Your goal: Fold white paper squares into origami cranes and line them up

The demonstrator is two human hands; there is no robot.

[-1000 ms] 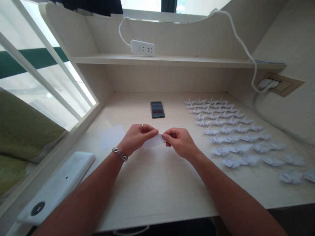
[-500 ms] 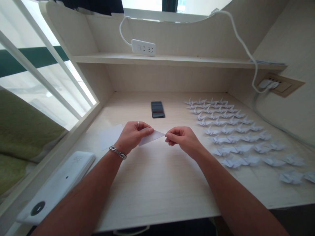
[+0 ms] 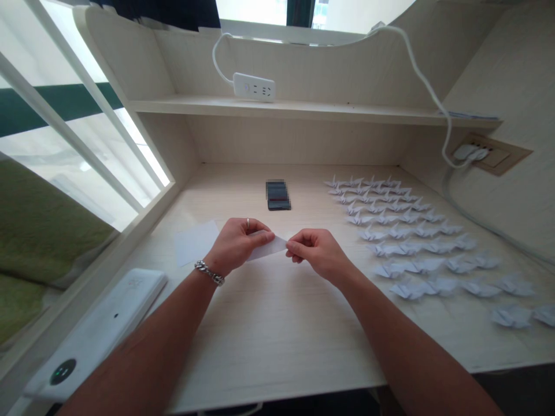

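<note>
Between my hands, above the middle of the desk, is a folded piece of white paper (image 3: 269, 248). My left hand (image 3: 238, 242) grips its left part, the thumb lying on top and the other fingers behind. The fingertips of my right hand (image 3: 314, 249) pinch the paper's pointed right corner. My left fingers hide part of the folds. Left of my left hand lies a flat stack or sheet of white paper (image 3: 193, 241). Several rows of folded white paper cranes (image 3: 403, 231) stand on the desk to the right.
A dark phone-like object (image 3: 277, 196), partly pixelated, lies beyond my hands. A long white device (image 3: 99, 329) rests along the left edge. On the shelf (image 3: 312, 110) sits a white power strip (image 3: 254, 88). A white cable (image 3: 427, 84) runs down to the wall socket (image 3: 494, 155).
My right hand has shifted slightly left and down, closer to my left hand. Both hands still hold the paper, and its right tip now sits nearer the left thumb.
</note>
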